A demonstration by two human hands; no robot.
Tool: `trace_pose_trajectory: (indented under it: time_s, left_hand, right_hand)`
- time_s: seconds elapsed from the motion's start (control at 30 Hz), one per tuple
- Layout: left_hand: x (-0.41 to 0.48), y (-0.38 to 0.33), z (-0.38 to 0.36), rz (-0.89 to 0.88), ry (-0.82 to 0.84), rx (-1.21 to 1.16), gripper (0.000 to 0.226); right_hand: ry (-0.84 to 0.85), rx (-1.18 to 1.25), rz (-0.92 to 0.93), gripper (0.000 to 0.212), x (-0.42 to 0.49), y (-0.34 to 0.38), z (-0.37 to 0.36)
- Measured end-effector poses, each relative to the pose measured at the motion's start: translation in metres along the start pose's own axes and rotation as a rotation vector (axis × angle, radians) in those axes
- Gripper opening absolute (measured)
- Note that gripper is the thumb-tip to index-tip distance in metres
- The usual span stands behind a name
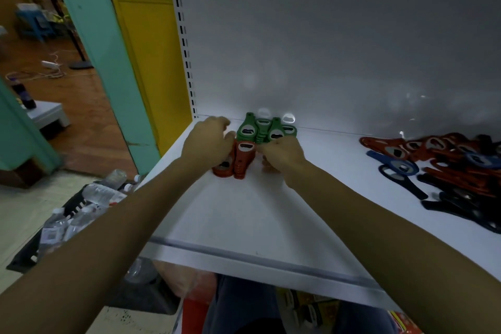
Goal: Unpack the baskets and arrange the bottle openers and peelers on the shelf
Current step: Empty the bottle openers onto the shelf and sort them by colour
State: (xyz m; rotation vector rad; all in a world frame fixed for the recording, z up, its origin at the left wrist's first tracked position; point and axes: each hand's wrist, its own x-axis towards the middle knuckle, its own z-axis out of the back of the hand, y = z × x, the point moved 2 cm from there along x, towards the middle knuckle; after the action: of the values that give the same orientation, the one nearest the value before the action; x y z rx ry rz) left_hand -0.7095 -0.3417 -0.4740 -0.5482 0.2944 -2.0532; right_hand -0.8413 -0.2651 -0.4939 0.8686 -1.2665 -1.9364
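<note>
The green openers [254, 130] are lying flat at the back of the shelf [244, 225], pointing front to back. Just in front of them, the red openers [244, 160] are lying the same way. The left hand [208, 141] is curling round the red openers. The right hand [282, 152] is curled up just right of the red openers, and I cannot tell if it is holding anything.

A teal pillar [89, 43] and a yellow panel [151, 57] are seen at upper left. Clear plastic bottles [100, 194] are heaped in a black crate [77, 205] at lower left. A white power strip [49, 64] is laid on the wooden floor [81, 106].
</note>
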Motion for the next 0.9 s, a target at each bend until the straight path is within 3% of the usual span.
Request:
trace_pose_trajectory:
  time_s: [0.1,0.17,0.23,0.3,0.47,0.6,0.73,0.9]
  left_hand:
    - [-0.003,-0.043,-0.015,-0.252,-0.106,-0.016,0.036]
    - [-0.001,-0.079,-0.036,-0.361,-0.082,-0.045,0.036]
    - [-0.002,-0.117,-0.062,-0.421,-0.036,-0.129,0.040]
    - [-0.005,-0.153,-0.089,-0.439,0.036,-0.275,0.041]
    - [-0.014,-0.207,-0.137,-0.298,0.184,-0.638,0.030]
    - [-0.011,-0.209,-0.155,-0.204,0.239,-0.798,0.029]
    - [-0.001,-0.201,-0.160,-0.056,0.297,-1.038,0.022]
    - [0.003,-0.200,-0.166,-0.003,0.317,-1.170,0.017]
  right_hand:
    - [-0.119,-0.179,0.153,0.014,-0.005,-0.007,0.036]
    - [-0.206,-0.294,0.192,0.009,-0.007,-0.015,0.068]
    - [-0.301,-0.370,0.170,0.022,-0.007,-0.029,0.107]
    - [-0.381,-0.440,0.158,0.022,-0.011,-0.044,0.147]
    - [-0.506,-0.576,0.129,0.006,-0.018,-0.077,0.218]
    - [-0.538,-0.679,0.145,0.019,0.004,-0.085,0.236]
    - [-0.441,-0.786,0.104,0.037,0.039,-0.083,0.235]
    - [-0.519,-0.949,0.051,0.026,0.059,-0.085,0.237]
